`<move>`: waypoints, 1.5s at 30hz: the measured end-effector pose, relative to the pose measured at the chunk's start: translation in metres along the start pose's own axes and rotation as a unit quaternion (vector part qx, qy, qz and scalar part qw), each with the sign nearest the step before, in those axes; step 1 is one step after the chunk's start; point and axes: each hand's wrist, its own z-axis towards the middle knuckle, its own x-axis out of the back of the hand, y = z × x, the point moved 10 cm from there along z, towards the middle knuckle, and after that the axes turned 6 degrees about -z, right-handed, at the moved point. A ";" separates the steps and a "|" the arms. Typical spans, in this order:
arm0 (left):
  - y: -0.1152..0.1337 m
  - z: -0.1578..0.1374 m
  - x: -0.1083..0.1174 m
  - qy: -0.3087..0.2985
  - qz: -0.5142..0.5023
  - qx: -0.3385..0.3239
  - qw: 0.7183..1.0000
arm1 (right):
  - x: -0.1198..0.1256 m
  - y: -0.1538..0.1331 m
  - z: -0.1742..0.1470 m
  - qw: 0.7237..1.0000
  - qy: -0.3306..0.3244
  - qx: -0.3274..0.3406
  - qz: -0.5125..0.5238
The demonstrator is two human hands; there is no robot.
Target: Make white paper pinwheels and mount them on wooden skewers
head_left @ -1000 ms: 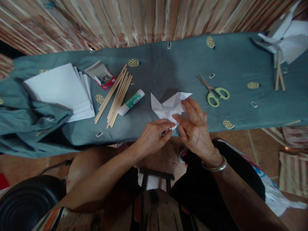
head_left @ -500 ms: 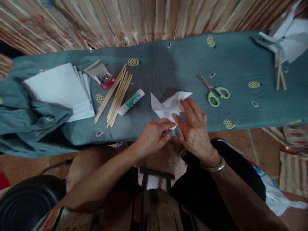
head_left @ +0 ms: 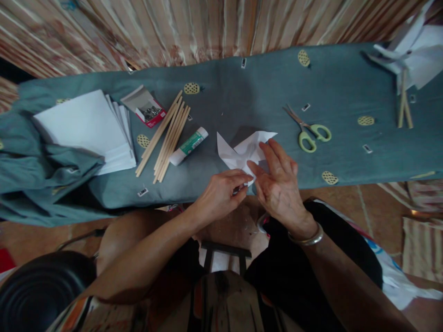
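In the head view, my left hand pinches the near tip of the white pinwheel between thumb and fingers, at the near edge of the cloth. My right hand is open, fingers spread, its fingertips touching the pinwheel's middle and right side. Left of the pinwheel I see the glue stick, then the sticks; to its right lie the green-handled scissors, apart from my hand.
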 end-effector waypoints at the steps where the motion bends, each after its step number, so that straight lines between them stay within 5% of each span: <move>1: 0.000 0.000 0.000 -0.001 0.001 0.002 1.000 | 0.000 0.000 0.000 1.000 -0.003 -0.001 0.000; 16: 0.005 0.000 0.003 0.006 0.021 -0.018 1.000 | -0.010 -0.002 -0.003 0.999 -0.037 0.019 -0.022; 26: -0.003 -0.004 0.056 0.103 0.034 0.001 0.994 | -0.008 -0.003 0.006 0.998 -0.042 0.039 -0.012; 37: -0.007 -0.012 0.064 0.101 0.066 0.018 0.993 | -0.015 0.004 0.005 0.999 -0.023 0.034 0.004; 41: -0.032 -0.019 0.067 0.128 -0.074 0.112 0.983 | -0.014 0.006 0.010 1.000 -0.006 0.031 -0.002; 45: -0.057 -0.032 0.041 0.144 -0.376 0.246 0.882 | -0.011 0.007 0.014 0.999 0.019 0.027 -0.008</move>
